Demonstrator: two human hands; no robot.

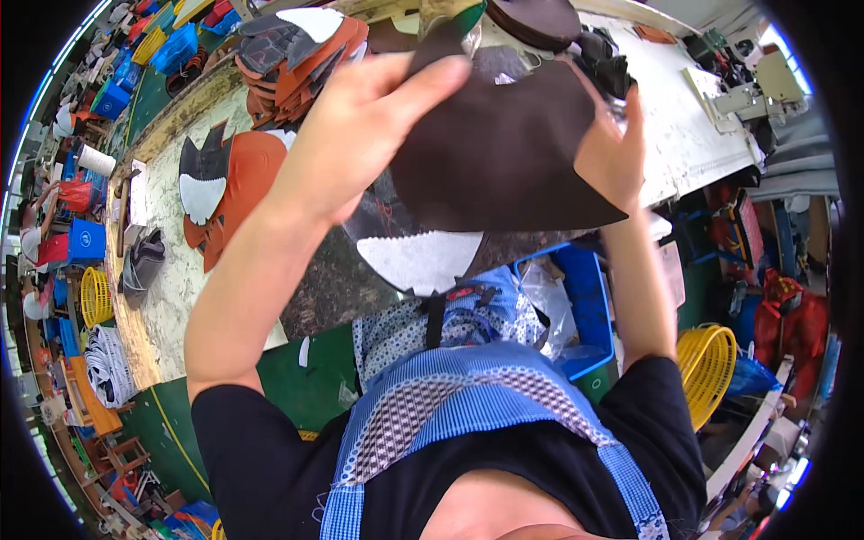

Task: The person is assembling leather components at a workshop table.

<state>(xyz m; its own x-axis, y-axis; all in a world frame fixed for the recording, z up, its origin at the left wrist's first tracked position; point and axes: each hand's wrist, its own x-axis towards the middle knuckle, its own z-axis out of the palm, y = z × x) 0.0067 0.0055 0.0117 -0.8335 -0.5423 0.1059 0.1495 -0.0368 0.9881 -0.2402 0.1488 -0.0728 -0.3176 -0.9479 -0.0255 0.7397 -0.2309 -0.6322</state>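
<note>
Nearest me, a blue apron [450, 373] with a fine check and a diamond-patterned band covered the worker's black T-shirt [270, 454]. Just beyond, raised above the bench, was a dark brown leather-like panel [504, 153], smooth, matte and limp, its broad lower edge curving out to a sharp point at the right. The left hand [346, 135] pinched its upper left part, the thumb laid along the top; the right hand [616, 157], slightly blurred, grasped the right edge, most of its fingers hidden. Under the panel, at the near edge of the bench [166, 279], lay a white piece [423, 261], crescent-like, with a zigzag upper rim. A blue plastic crate [596, 310] stood below, a crinkled clear bag [549, 301] inside it. Across the scuffed, pale bench top to the left were rust-orange cut pieces [252, 171], rounded and flat, beside a black-and-white one [202, 189] with a toothed seam. Farther back rose a layered stack of similar pieces [292, 76], and past the bench, on the left, a latticed yellow basket [94, 297].
</note>
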